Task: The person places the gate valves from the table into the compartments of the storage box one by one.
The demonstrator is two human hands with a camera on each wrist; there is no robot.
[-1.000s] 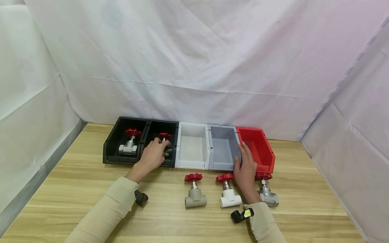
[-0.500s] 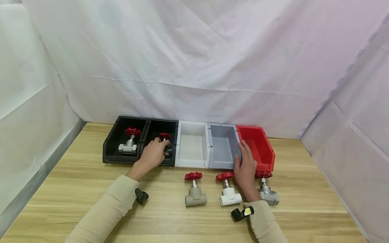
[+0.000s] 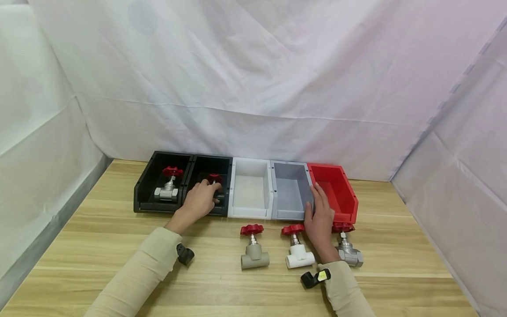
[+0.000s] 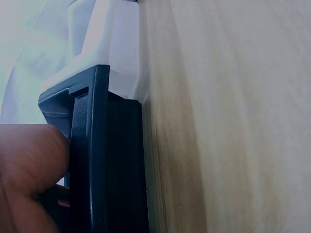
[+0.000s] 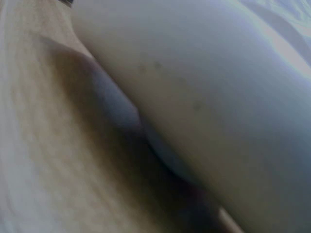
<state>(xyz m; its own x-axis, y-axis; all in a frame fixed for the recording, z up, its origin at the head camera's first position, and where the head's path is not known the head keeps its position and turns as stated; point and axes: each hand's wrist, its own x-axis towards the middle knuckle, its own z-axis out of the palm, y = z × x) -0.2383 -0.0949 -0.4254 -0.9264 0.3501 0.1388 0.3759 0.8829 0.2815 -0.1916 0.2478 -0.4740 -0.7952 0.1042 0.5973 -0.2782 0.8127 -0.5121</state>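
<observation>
My left hand (image 3: 200, 198) reaches into the second black bin (image 3: 203, 162), fingers curled round a gate valve whose red handwheel (image 3: 214, 178) shows above them. Most of that valve's body is hidden behind the hand. In the left wrist view the thumb (image 4: 34, 150) is beside the black bin's front wall (image 4: 99, 160). My right hand (image 3: 320, 218) rests with extended fingers over the joint between the grey bin (image 3: 291, 193) and the red bin (image 3: 334, 193). The right wrist view is blurred, mostly filled by a pale rounded surface.
The leftmost black bin (image 3: 144, 193) holds a metal valve (image 3: 166, 193). A white bin (image 3: 249, 189) stands mid-row. In front lie a beige valve (image 3: 255, 256), a white valve (image 3: 299, 256) and a metal valve (image 3: 349, 253) partly behind the right wrist. White cloth (image 3: 253, 88) walls the table.
Both hands stay in place, with the left still at the valve in the second black bin. The whole head view has shifted very slightly.
</observation>
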